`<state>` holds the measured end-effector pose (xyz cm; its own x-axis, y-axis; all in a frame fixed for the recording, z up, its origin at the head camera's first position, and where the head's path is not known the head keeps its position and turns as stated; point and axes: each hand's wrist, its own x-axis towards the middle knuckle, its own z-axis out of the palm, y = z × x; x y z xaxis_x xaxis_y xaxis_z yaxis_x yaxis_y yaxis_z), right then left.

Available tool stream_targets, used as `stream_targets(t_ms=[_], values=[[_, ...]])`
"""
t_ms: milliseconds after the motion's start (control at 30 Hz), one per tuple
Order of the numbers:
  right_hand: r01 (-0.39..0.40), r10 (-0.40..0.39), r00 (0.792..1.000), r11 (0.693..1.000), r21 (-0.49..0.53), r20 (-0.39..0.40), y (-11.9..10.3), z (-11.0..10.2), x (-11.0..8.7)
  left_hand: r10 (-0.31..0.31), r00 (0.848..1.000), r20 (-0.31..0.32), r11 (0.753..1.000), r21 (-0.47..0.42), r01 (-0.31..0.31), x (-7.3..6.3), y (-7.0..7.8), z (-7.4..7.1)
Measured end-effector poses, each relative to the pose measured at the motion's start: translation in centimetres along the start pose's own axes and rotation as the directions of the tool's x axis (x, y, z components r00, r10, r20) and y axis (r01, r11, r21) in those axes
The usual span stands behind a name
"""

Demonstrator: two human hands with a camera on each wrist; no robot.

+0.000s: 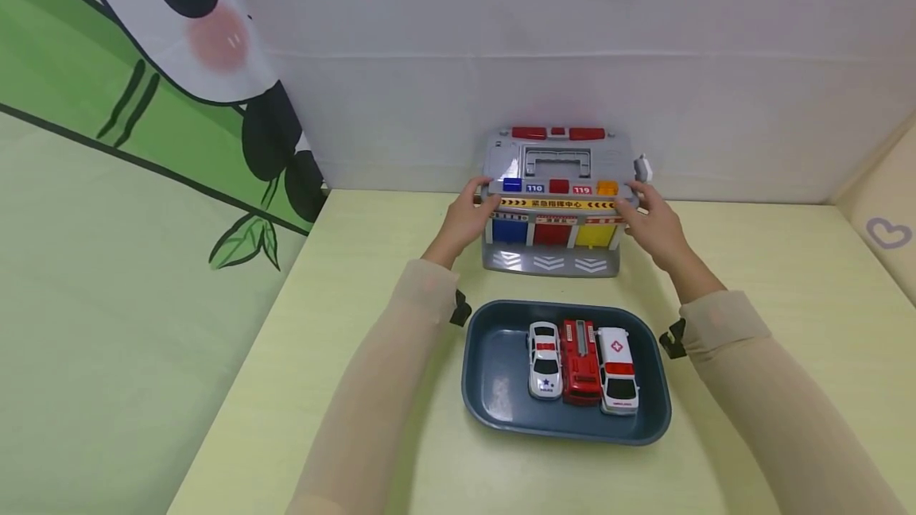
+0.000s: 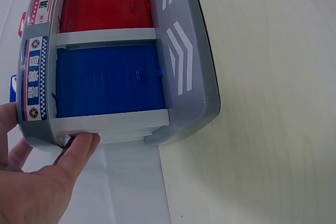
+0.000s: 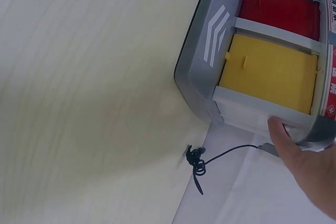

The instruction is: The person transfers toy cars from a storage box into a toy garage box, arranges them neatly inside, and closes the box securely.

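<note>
Left hand [image 1: 462, 224] grips left end, right hand [image 1: 656, 230] right end, of grey plastic toy garage [image 1: 555, 203] with blue, red, yellow doors [image 1: 553, 235]; long axis spans between, neither nearer; pale-yellow tabletop's [image 1: 758, 257] back.

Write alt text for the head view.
A person's left hand and right hand hold the sides of a gray toy garage with blue, red and yellow doors. In front, a dark blue tray contains a toy police car, red fire truck and ambulance.

Left fingers [image 1: 490, 205] and right fingers [image 1: 647, 195] on a toy garage [image 1: 556, 203] beyond a tray [image 1: 504, 388] of three toy cars [image 1: 580, 368]
</note>
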<state>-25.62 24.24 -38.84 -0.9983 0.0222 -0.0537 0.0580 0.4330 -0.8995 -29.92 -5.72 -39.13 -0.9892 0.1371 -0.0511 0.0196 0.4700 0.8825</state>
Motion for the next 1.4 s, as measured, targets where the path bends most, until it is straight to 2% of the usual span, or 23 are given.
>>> stream_targets(t_ms=[300, 500, 1000, 1400], values=[[-0.049, 0.053, 0.998, 0.995, 0.091, -0.04, -0.4, 0.2, 0.5, 0.003, 1.0, -0.011, 1.0, -0.017, -0.003, 0.2, -0.1, 0.1], [-0.067, 0.073, 0.995, 0.994, 0.084, -0.066, -0.5, 0.4, 0.3, -0.01, 1.0, -0.012, 1.0, -0.018, 0.01, 0.0, -0.3, 0.2], [-0.108, 0.12, 0.989, 0.986, 0.13, -0.09, -1.4, 1.0, -0.9, 0.009, 1.0, 0.015, 1.0, 0.0, -0.009, -0.8, -0.4, -0.3], [-0.127, 0.138, 0.986, 0.985, 0.117, -0.09, -1.8, 0.9, -0.9, 0.015, 1.0, -0.005, 1.0, 0.011, -0.015, -1.1, -0.4, -0.1]])
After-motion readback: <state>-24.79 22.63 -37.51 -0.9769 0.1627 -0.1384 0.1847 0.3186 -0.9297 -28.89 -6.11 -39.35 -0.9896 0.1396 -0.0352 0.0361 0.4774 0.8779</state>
